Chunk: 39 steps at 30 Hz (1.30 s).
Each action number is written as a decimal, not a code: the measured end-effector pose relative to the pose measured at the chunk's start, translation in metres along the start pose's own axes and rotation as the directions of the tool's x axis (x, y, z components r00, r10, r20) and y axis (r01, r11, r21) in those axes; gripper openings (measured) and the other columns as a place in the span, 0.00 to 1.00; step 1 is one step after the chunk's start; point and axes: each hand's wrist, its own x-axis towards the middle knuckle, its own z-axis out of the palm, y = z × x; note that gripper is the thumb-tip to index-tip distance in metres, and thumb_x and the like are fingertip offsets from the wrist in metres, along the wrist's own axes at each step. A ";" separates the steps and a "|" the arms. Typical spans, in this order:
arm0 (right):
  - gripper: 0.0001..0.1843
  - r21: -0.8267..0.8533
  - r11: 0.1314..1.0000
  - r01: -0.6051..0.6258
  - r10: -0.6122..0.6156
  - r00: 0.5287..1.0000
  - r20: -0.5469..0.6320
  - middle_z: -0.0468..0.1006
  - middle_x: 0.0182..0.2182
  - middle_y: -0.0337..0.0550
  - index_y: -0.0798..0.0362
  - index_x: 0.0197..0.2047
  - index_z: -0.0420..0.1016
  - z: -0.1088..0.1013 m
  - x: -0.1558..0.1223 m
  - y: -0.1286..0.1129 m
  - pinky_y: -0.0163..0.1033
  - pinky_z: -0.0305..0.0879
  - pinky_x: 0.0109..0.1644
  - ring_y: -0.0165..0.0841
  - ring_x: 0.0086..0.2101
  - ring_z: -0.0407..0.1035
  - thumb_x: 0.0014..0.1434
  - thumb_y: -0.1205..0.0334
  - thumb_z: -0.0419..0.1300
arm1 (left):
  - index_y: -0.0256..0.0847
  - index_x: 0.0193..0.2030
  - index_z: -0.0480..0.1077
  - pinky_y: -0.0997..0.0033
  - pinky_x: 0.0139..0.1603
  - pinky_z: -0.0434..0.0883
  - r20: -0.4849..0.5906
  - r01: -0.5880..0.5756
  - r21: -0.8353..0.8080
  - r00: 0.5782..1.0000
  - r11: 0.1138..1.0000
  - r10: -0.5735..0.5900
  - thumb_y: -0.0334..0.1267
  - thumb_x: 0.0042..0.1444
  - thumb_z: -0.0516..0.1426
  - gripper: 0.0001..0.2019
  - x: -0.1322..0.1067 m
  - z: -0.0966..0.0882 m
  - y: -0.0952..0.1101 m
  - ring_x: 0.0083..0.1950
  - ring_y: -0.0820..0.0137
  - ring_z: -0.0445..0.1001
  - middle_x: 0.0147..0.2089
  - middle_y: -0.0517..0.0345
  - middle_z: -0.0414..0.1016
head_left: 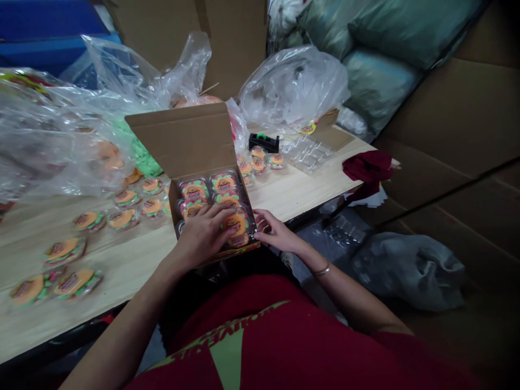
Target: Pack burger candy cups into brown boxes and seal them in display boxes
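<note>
A cardboard box [181,143] stands at the table's front edge with its lid raised. Inside sit several clear plastic packs of burger-shaped candy [225,183] with orange tops and green and pink layers. My left hand [205,230] lies over the packs, fingers stretched out and thumb apart, touching a pack [236,225] near the front right corner. At the box's right wall, my right hand [274,232] has its fingers curved and its thumb against the edge, gripping the box. The front left packs are partly hidden by my left hand.
More burger candy packs [122,218] lie on the wooden table [134,260] to the left. Behind are large clear plastic bags [296,84], a black tape dispenser [264,142] and clear plastic trays [309,151]. Dark red cloth [368,165] hangs over the right edge.
</note>
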 end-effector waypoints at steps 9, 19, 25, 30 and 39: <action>0.34 -0.295 0.954 0.050 -0.107 0.977 -0.183 0.67 0.51 0.49 0.51 0.67 0.55 0.018 -0.003 -0.008 0.44 0.73 0.44 0.31 0.36 0.68 0.59 0.66 0.58 | 0.42 0.59 0.69 0.52 0.53 0.72 0.012 -0.055 0.003 0.998 0.998 0.055 0.45 0.66 0.53 0.18 -0.003 0.000 0.000 0.55 0.56 0.74 0.60 0.47 0.72; 0.24 -0.395 0.901 0.180 -0.249 0.959 -0.132 0.71 0.45 0.46 0.48 0.63 0.66 0.012 -0.007 0.001 0.45 0.72 0.49 0.36 0.43 0.70 0.65 0.59 0.58 | 0.44 0.56 0.71 0.59 0.52 0.72 -0.277 0.010 -0.287 0.956 0.958 -0.093 0.42 0.61 0.61 0.17 -0.006 -0.006 -0.012 0.49 0.64 0.74 0.48 0.53 0.74; 0.24 -0.372 0.910 0.185 -0.247 0.961 -0.125 0.70 0.45 0.45 0.48 0.64 0.65 0.012 -0.007 0.000 0.44 0.73 0.47 0.34 0.40 0.70 0.65 0.60 0.57 | 0.44 0.56 0.71 0.61 0.48 0.73 -0.076 -0.070 -0.229 0.996 0.971 0.054 0.43 0.63 0.58 0.16 -0.008 -0.005 -0.011 0.49 0.63 0.75 0.49 0.50 0.74; 0.24 -0.371 0.909 0.190 -0.250 0.961 -0.120 0.70 0.47 0.47 0.49 0.65 0.64 0.014 -0.009 0.004 0.46 0.72 0.50 0.35 0.42 0.70 0.67 0.60 0.54 | 0.45 0.57 0.70 0.58 0.48 0.73 0.031 -0.100 -0.033 0.994 0.994 0.101 0.45 0.65 0.55 0.16 -0.005 -0.003 -0.005 0.51 0.60 0.75 0.52 0.49 0.74; 0.23 -0.566 0.768 0.300 -0.434 0.894 -0.115 0.71 0.55 0.55 0.51 0.65 0.65 0.023 0.007 -0.027 0.55 0.65 0.59 0.45 0.55 0.65 0.68 0.57 0.52 | 0.42 0.58 0.69 0.57 0.50 0.72 0.089 -0.091 0.076 0.992 0.993 0.084 0.43 0.66 0.54 0.16 -0.004 0.000 0.004 0.53 0.58 0.75 0.57 0.46 0.73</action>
